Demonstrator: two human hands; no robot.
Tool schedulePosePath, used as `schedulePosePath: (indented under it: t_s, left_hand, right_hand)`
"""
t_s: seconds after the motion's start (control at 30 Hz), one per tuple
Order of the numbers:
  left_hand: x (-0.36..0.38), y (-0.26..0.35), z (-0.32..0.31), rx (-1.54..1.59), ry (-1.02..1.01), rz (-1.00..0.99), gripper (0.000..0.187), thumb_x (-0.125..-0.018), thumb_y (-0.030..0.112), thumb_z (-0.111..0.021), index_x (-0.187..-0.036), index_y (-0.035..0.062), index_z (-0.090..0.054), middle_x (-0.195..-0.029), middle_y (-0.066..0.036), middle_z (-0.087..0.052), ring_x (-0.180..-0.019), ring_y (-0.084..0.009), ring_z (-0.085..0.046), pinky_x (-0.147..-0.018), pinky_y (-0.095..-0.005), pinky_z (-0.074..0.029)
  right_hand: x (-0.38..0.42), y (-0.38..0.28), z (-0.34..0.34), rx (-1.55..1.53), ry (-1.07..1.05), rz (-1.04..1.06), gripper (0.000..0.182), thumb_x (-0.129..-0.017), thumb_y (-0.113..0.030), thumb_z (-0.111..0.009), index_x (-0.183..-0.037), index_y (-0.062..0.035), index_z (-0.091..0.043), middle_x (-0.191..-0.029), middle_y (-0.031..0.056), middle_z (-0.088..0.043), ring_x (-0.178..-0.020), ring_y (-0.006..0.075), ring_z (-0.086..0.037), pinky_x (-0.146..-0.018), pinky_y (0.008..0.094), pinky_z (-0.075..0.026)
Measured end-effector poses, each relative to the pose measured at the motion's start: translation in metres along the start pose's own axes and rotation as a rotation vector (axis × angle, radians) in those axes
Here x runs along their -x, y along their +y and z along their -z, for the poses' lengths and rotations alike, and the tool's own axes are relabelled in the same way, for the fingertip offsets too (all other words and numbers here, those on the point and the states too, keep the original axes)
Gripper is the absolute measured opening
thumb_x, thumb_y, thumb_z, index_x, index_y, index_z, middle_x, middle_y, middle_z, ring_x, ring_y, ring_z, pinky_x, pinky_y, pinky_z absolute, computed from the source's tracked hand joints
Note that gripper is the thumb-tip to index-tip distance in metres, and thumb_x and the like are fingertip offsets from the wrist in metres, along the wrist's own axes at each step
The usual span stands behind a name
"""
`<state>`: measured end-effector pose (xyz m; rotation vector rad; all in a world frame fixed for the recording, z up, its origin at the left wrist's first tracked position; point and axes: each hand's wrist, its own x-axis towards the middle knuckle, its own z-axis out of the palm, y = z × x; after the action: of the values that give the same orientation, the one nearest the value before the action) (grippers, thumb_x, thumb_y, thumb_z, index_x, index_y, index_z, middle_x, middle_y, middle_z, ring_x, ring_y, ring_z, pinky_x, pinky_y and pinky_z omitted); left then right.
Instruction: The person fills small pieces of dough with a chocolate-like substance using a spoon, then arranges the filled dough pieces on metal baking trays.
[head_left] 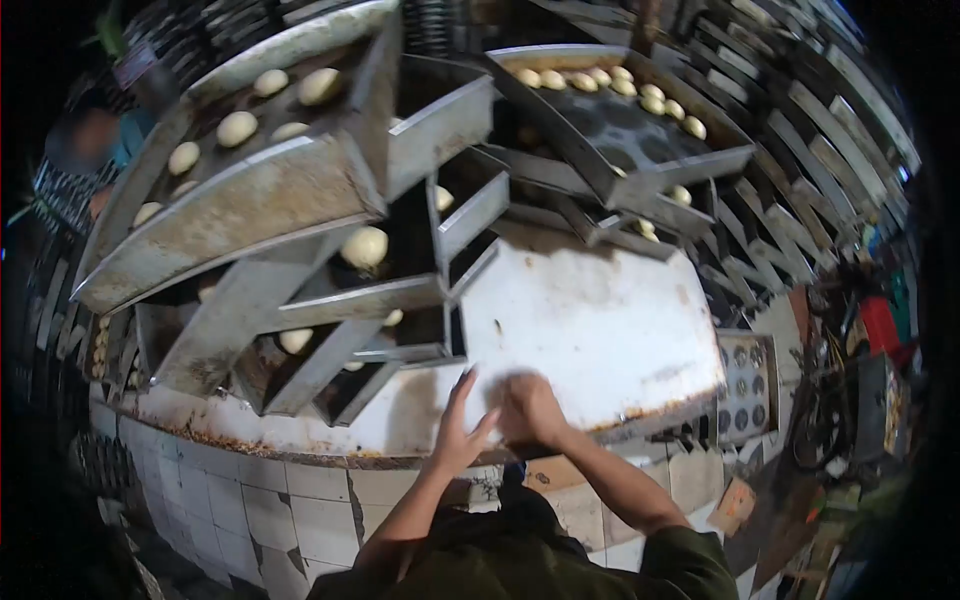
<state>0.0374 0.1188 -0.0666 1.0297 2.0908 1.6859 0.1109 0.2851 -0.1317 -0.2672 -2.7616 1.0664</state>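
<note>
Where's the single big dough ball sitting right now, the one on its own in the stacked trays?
In the head view, the lone dough ball sits left of centre in a middle tray of the stack, above and left of both hands, beside the bare white worktop.

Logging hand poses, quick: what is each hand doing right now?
Left hand: open, fingers spread, flat on the white counter, holding nothing.
Right hand: curled on the counter beside it; cannot tell whether it holds anything.

Premises: a working bakery. Evidence: stacked metal trays [240, 215] loaded with raw dough balls [365, 246], a floured white bench [600, 330] on a tiled base [250, 500], and racks of further trays [840, 150] along the walls.
</note>
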Motion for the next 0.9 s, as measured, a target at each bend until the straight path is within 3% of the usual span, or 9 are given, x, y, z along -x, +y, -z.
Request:
schedulePosePath:
  t_s: [0.07, 0.23, 0.3, 0.43, 0.53, 0.57, 0.67, 0.77, 0.9]
  left_hand:
    - [0.036, -0.006, 0.047, -0.187, 0.082, 0.122, 0.047, -0.080, 0.009, -0.061, -0.123, 0.0009, -0.045, -0.122, -0.017, -0.050, -0.115, -0.0282, -0.047, -0.095, -0.0338, -0.037]
    - [0.085, 0.001, 0.093, -0.023, 0.158, 0.280, 0.027, -0.082, 0.007, -0.059, -0.108, 0.0002, -0.053, -0.107, -0.014, -0.058, -0.104, -0.0234, -0.054, -0.090, -0.0320, -0.040]
    - [0.075, 0.005, 0.094, 0.043, 0.031, 0.189, 0.025, -0.085, 0.009, -0.057, -0.109, 0.0019, -0.053, -0.110, -0.012, -0.057, -0.105, -0.0220, -0.054, -0.090, -0.0314, -0.041]
    - [0.063, -0.004, 0.127, 0.175, -0.271, 0.183, 0.028, -0.087, 0.013, -0.055, -0.114, 0.0032, -0.052, -0.114, -0.010, -0.056, -0.107, -0.0182, -0.053, -0.090, -0.0294, -0.041]
    - [0.065, -0.033, 0.165, 0.193, -0.480, 0.238, 0.034, -0.088, 0.015, -0.054, -0.119, 0.0039, -0.048, -0.115, -0.010, -0.056, -0.111, -0.0197, -0.051, -0.093, -0.0298, -0.039]
    - [0.068, -0.039, 0.174, 0.201, -0.547, 0.221, 0.036, -0.090, 0.020, -0.051, -0.121, 0.0027, -0.046, -0.117, -0.011, -0.055, -0.112, -0.0211, -0.050, -0.096, -0.0323, -0.037]
    - [0.054, -0.022, 0.208, 0.310, -0.605, 0.386, 0.030, -0.086, 0.024, -0.058, -0.109, 0.0042, -0.055, -0.113, -0.014, -0.054, -0.106, -0.0221, -0.051, -0.085, -0.0317, -0.043]
    - [0.045, -0.076, 0.199, 0.135, -0.557, -0.732, 0.032, -0.086, 0.028, -0.058, -0.108, 0.0053, -0.056, -0.101, -0.011, -0.060, -0.099, -0.0191, -0.055, -0.085, -0.0294, -0.042]
    - [0.055, -0.040, 0.213, 0.570, -0.697, 0.252, 0.027, -0.089, 0.026, -0.055, -0.108, 0.0071, -0.056, -0.091, -0.006, -0.060, -0.094, -0.0163, -0.054, -0.083, -0.0293, -0.042]
  right_hand:
    - [0.037, -0.017, 0.033, 0.174, 0.151, 0.395, 0.013, -0.069, -0.007, -0.056, -0.081, -0.0054, -0.055, -0.090, 0.0118, -0.056, -0.090, 0.0315, -0.049, -0.075, 0.0429, -0.038]
    - [-0.029, 0.043, 0.074, 0.471, 0.359, 0.065, 0.009, -0.076, -0.010, -0.058, -0.073, -0.0029, -0.056, -0.077, 0.0133, -0.057, -0.073, 0.0309, -0.051, -0.065, 0.0423, -0.039]
    - [-0.053, 0.024, 0.051, -0.005, 0.467, -0.381, 0.026, -0.081, -0.014, -0.056, -0.059, -0.0002, -0.053, -0.060, 0.0162, -0.053, -0.061, 0.0342, -0.048, -0.061, 0.0443, -0.038]
    - [-0.011, -0.014, 0.026, 0.471, 0.357, -0.041, 0.016, -0.076, -0.019, -0.061, -0.072, -0.0028, -0.059, -0.079, 0.0154, -0.055, -0.075, 0.0319, -0.052, -0.069, 0.0426, -0.041]
    - [0.009, -0.027, 0.043, 0.467, -0.180, -0.558, 0.030, -0.074, -0.025, -0.061, -0.094, -0.0031, -0.058, -0.098, 0.0168, -0.055, -0.088, 0.0373, -0.053, -0.085, 0.0394, -0.042]
    - [-0.008, -0.049, 0.073, 0.166, -0.722, -0.497, 0.037, -0.076, -0.025, -0.060, -0.105, -0.0012, -0.053, -0.100, 0.0181, -0.057, -0.081, 0.0290, -0.059, -0.067, 0.0411, -0.050]
    - [-0.055, -0.249, 0.190, -0.366, -1.028, -0.355, 0.037, -0.086, -0.027, -0.058, -0.116, -0.0048, -0.054, -0.112, 0.0141, -0.058, -0.103, 0.0236, -0.054, -0.090, 0.0335, -0.042]
    - [-0.116, -0.368, 0.288, 0.048, -0.549, 0.373, 0.030, -0.081, -0.023, -0.063, -0.104, -0.0039, -0.058, -0.097, 0.0139, -0.060, -0.087, 0.0225, -0.059, -0.079, 0.0349, -0.047]
    - [-0.274, -0.441, 0.323, 0.646, 0.617, 0.488, 0.030, -0.087, -0.027, -0.051, -0.107, -0.0059, -0.057, -0.097, 0.0085, -0.061, -0.076, 0.0178, -0.059, -0.067, 0.0285, -0.046]
